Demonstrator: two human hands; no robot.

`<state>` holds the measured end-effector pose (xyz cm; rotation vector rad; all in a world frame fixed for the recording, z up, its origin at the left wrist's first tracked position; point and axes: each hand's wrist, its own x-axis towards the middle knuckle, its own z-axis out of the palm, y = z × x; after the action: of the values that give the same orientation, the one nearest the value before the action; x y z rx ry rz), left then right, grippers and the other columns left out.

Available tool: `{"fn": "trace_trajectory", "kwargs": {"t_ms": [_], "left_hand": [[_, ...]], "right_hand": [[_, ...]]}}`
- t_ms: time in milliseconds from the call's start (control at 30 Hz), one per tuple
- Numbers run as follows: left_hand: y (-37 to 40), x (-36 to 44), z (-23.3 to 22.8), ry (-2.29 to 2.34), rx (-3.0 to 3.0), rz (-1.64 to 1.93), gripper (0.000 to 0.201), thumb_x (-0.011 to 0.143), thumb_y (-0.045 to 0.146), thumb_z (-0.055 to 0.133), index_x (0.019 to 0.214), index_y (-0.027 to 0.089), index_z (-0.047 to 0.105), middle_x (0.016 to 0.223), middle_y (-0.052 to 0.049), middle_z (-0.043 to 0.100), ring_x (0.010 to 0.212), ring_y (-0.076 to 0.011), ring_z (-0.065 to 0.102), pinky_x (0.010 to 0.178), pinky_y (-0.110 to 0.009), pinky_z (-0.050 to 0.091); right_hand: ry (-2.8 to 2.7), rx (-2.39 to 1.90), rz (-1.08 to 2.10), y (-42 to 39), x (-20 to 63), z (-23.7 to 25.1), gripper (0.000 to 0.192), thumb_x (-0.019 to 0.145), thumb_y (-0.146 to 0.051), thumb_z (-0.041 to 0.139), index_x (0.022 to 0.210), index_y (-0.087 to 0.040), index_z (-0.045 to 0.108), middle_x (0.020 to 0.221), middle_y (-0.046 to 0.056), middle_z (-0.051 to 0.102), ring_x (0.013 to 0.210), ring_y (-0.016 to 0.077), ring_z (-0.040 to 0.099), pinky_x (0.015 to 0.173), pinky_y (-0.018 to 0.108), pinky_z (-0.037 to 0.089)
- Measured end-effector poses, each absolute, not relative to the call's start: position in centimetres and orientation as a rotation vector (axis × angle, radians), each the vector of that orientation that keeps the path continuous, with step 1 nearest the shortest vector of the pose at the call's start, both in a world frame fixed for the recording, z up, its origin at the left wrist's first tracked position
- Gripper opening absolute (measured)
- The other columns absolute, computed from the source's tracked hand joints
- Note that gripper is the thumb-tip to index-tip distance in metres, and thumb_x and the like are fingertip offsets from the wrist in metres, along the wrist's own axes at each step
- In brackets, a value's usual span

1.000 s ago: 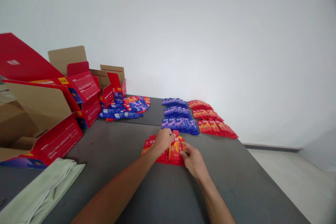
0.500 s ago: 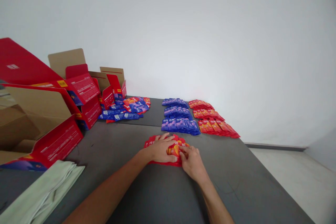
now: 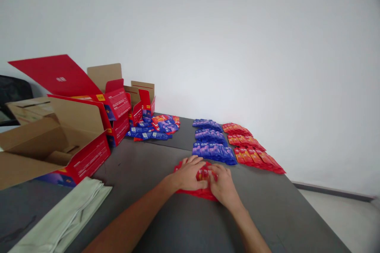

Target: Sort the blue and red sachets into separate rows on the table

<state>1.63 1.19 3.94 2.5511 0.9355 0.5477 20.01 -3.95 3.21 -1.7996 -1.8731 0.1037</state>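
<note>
Both bare forearms reach forward from the near edge and converge toward the middle. The left hand (image 3: 190,174) lies palm down, fingers spread and slightly curled. The right hand (image 3: 223,184) lies palm down just beside it, fingertips touching the left hand's fingers.
</note>
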Motion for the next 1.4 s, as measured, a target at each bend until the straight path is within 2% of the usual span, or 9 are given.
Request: {"fn": "trace_trajectory", "kwargs": {"t_ms": [167, 433, 667, 733, 833, 1000, 1133, 1267, 1400], "left_hand": [[2.9, -2.0, 3.3, 1.144, 2.522, 0.65, 0.061, 0.081, 0.05, 0.056, 0.134, 0.023, 0.048, 0.145, -0.012, 0.044, 0.136, -0.031, 0.031, 0.11, -0.049, 0.027], [8.4, -8.1, 2.3, 1.643, 2.321, 0.805, 0.046, 0.083, 0.029, 0.052, 0.128, 0.02, 0.051, 0.14, -0.011, 0.048, 0.132, -0.026, 0.037, 0.108, -0.041, 0.03], [14.8, -12.5, 2.4, 1.907, 2.16, 0.856, 0.031, 0.086, 0.019, 0.046, 0.114, 0.019, 0.057, 0.123, -0.012, 0.057, 0.12, -0.0247, 0.048, 0.101, -0.038, 0.034], [16.8, -13.5, 2.2, 1.955, 2.118, 0.827, 0.032, 0.087, 0.018, 0.044, 0.116, 0.018, 0.057, 0.123, -0.013, 0.057, 0.119, -0.0243, 0.049, 0.101, -0.037, 0.034], [19.8, -14.6, 1.7, 1.995, 2.064, 0.823, 0.038, 0.089, 0.018, 0.041, 0.125, 0.017, 0.054, 0.125, -0.014, 0.056, 0.12, -0.0237, 0.049, 0.1, -0.035, 0.035], [24.4, -15.9, 1.0, 2.032, 1.986, 0.922, 0.039, 0.09, 0.019, 0.04, 0.127, 0.019, 0.054, 0.127, -0.012, 0.055, 0.12, -0.0225, 0.05, 0.098, -0.032, 0.037], [27.9, -16.2, 0.6, 2.154, 1.86, 0.939, 0.041, 0.09, 0.025, 0.045, 0.13, 0.016, 0.049, 0.132, -0.015, 0.052, 0.123, -0.0261, 0.048, 0.101, -0.038, 0.035], [31.2, -16.0, 0.2, 2.182, 1.806, 0.974, 0.052, 0.091, 0.023, 0.042, 0.142, 0.017, 0.035, 0.145, -0.019, 0.04, 0.131, -0.0292, 0.041, 0.105, -0.045, 0.029], [33.5, -15.8, -0.7, 2.173, 1.84, 0.975, 0.054, 0.091, 0.021, 0.043, 0.144, 0.025, 0.037, 0.151, -0.015, 0.033, 0.134, -0.0305, 0.038, 0.107, -0.048, 0.025]], "right_hand": [[-2.015, -1.668, 0.075, -0.1, 15.8, 4.3, 0.032, 0.085, -0.017, 0.049, 0.108, -0.022, 0.07, 0.121, 0.009, 0.063, 0.113, 0.0241, 0.053, 0.1, 0.034, 0.037], [-2.185, -1.42, 0.15, 8.6, 7.2, 3.8, 0.04, 0.085, -0.012, 0.046, 0.122, -0.013, 0.062, 0.126, 0.011, 0.061, 0.118, 0.0203, 0.053, 0.105, 0.029, 0.037], [-2.312, -1.403, 0.185, 16.0, 0.7, 3.0, 0.051, 0.085, -0.009, 0.044, 0.135, -0.017, 0.052, 0.137, 0.011, 0.055, 0.127, 0.0203, 0.049, 0.107, 0.028, 0.035], [-2.338, -1.463, 0.179, 17.9, -0.5, 2.4, 0.055, 0.083, -0.008, 0.046, 0.137, -0.019, 0.05, 0.139, 0.011, 0.053, 0.128, 0.0217, 0.049, 0.105, 0.03, 0.036], [-2.347, -1.468, 0.171, 20.6, -2.0, 1.3, 0.059, 0.081, -0.009, 0.047, 0.14, -0.015, 0.046, 0.144, 0.014, 0.047, 0.131, 0.0232, 0.046, 0.105, 0.032, 0.036], [-2.373, -1.52, 0.11, 24.5, -3.5, -0.4, 0.067, 0.08, -0.015, 0.047, 0.146, -0.015, 0.036, 0.153, 0.012, 0.034, 0.141, 0.0255, 0.029, 0.108, 0.038, 0.03], [-2.394, -1.562, 0.096, 26.7, -3.8, -0.9, 0.068, 0.08, -0.017, 0.047, 0.147, -0.02, 0.033, 0.155, 0.01, 0.03, 0.141, 0.028, 0.028, 0.107, 0.043, 0.029], [-2.357, -1.643, 0.099, 27.5, -3.3, -1.3, 0.053, 0.088, -0.023, 0.041, 0.141, -0.021, 0.043, 0.151, 0.012, 0.038, 0.137, 0.0287, 0.034, 0.105, 0.047, 0.03], [-2.342, -1.655, 0.086, 27.5, -2.6, -1.4, 0.039, 0.095, -0.03, 0.034, 0.119, -0.021, 0.062, 0.139, 0.013, 0.052, 0.133, 0.0302, 0.038, 0.102, 0.05, 0.031]]}}
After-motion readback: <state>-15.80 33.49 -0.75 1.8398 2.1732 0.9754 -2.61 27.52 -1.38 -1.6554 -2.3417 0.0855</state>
